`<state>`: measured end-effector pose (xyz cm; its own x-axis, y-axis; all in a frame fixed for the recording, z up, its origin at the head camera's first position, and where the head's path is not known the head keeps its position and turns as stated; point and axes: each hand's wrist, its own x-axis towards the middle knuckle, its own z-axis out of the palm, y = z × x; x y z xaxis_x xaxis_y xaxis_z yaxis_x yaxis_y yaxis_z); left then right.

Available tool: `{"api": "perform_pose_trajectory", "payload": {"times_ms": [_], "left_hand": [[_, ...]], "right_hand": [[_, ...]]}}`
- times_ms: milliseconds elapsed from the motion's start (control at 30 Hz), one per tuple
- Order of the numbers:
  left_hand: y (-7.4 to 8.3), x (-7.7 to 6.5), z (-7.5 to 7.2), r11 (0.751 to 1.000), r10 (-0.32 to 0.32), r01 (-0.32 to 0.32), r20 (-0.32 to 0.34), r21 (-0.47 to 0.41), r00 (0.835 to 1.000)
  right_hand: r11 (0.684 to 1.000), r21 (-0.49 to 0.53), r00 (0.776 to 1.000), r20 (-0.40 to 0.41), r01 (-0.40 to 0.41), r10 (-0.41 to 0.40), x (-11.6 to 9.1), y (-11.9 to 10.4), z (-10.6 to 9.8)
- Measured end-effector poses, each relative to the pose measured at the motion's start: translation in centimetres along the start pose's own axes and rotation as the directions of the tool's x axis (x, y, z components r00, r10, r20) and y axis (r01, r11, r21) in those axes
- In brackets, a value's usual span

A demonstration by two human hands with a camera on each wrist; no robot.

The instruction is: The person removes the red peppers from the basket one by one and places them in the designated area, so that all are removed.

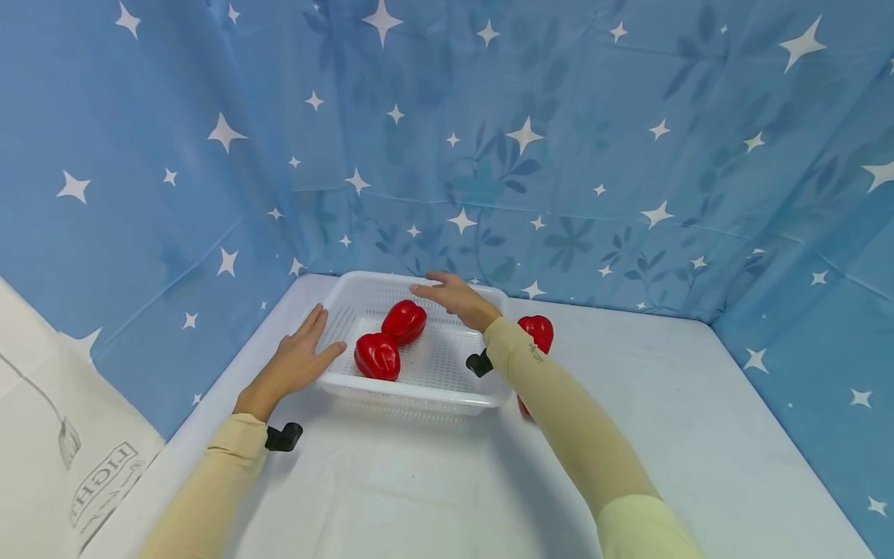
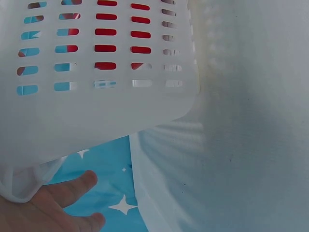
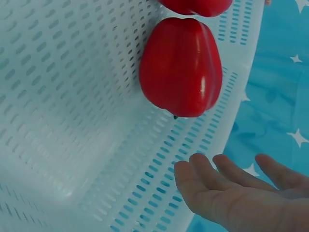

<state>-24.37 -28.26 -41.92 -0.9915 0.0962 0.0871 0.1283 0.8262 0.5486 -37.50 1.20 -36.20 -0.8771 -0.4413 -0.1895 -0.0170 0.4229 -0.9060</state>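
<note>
While two red things lie together left of the centre of the frame in the head view, a near red pepper [image 1: 377,357] and a far red pepper [image 1: 405,322], both sit inside a white basket [image 1: 419,400] with perforated walls, in its left half, just beside each other. Left of them, the left hand [image 1: 293,363] is at the basket's left rim, fingers straight and thumb spread toward the near red pepper, grasping nothing; whether it touches the rim I cannot tell. Toward the middle of the frame, the right hand [image 1: 457,299] reaches over the basket's far right part, its fingers extended to the left, loosely released and apart from both peppers. In the right wrist view, one pepper fills the upper middle, a second is cut off by the top edge, and the relaxed, empty fingers are at lower right. Through the basket's slots, red shows at the upper left of the left wrist view. Right of the basket, another red pepper [image 1: 536,329] rests on the white table [image 1: 391,489], and below it a red shape [image 1: 523,407] is mostly hidden by the right sleeve [image 1: 566,419]. Behind, a starred blue curtain [image 1: 419,167] spans the upper frame.
</note>
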Motion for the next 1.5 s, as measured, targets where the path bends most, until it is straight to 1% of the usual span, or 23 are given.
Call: {"api": "perform_pose_trajectory", "payload": {"times_ms": [100,267,500,700,833,1033,1233,1500], "left_hand": [[-0.1,0.0,0.0,1.0,-0.001,0.001,0.0,-0.002,1.0],[-0.2,0.0,0.0,1.0,0.002,-0.002,0.001,-0.017,1.0],[-0.2,0.0,0.1,0.999,-0.004,0.004,0.009,-0.035,1.0],[-0.5,0.0,0.3,1.0,-0.005,0.005,0.008,-0.03,1.0],[-0.4,0.0,0.2,0.999,0.002,-0.001,0.003,-0.04,1.0],[-0.2,0.1,0.2,0.999,-0.005,0.005,-0.002,-0.041,1.0],[-0.4,0.3,0.1,1.0,-0.001,0.001,-0.002,-0.027,1.0],[-0.6,0.3,0.1,0.999,-0.012,0.012,0.001,-0.03,1.0]], "right_hand": [[1.0,-0.021,1.0,0.016,-0.018,0.019,0.4,0.1,0.4],[0.999,-0.022,0.999,0.03,-0.043,0.043,0.9,0.6,1.0],[0.994,-0.016,0.994,0.028,-0.104,0.104,1.6,1.7,1.4],[0.989,-0.021,0.989,0.023,-0.147,0.147,2.3,2.5,1.8],[0.988,-0.029,0.988,0.012,-0.154,0.154,2.6,2.7,2.4],[0.985,-0.03,0.985,-0.006,-0.17,0.17,3.0,3.3,3.3],[0.987,-0.046,0.988,-0.013,-0.154,0.153,3.5,3.3,3.7],[0.989,-0.08,0.992,0.01,-0.127,0.128,3.4,3.2,4.4]]}}
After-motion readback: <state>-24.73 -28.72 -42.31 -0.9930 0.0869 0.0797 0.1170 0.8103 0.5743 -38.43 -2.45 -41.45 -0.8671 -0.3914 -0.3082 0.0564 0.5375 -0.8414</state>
